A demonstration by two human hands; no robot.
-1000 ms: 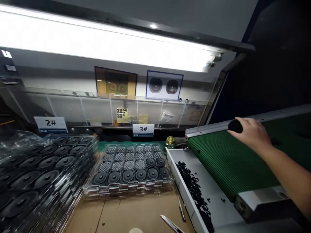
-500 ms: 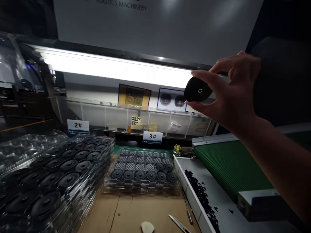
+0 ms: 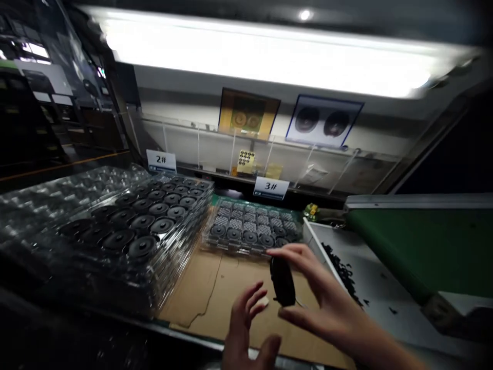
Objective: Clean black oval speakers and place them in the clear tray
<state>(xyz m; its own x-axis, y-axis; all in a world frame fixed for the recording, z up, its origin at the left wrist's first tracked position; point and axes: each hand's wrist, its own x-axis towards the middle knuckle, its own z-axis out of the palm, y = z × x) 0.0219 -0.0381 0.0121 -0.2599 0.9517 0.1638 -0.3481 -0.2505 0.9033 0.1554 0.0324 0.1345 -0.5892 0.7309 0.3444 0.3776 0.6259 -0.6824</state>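
Note:
My right hand (image 3: 327, 308) pinches a round black disc part (image 3: 282, 281) on edge, low over the cardboard sheet (image 3: 215, 288). My left hand (image 3: 246, 329) rises from the bottom edge just left of the disc, fingers spread and empty, fingertips close to it. Behind them lies a clear plastic tray (image 3: 250, 228) whose front pockets hold black discs while its back pockets show a mesh pattern. A small pale piece lies on the cardboard beside my left fingers.
A stack of clear trays filled with black discs (image 3: 146, 226) stands at the left, with more clear trays (image 3: 46, 195) further left. A white bin with small black scraps (image 3: 346, 267) and a green conveyor belt (image 3: 419, 241) are at the right. Labels 2# (image 3: 161, 160) and 3# (image 3: 271, 187) hang behind.
My right hand has brought the disc down from in front of the lamp to just above the cardboard. My left hand has come into view beside it. The view has tilted down and left.

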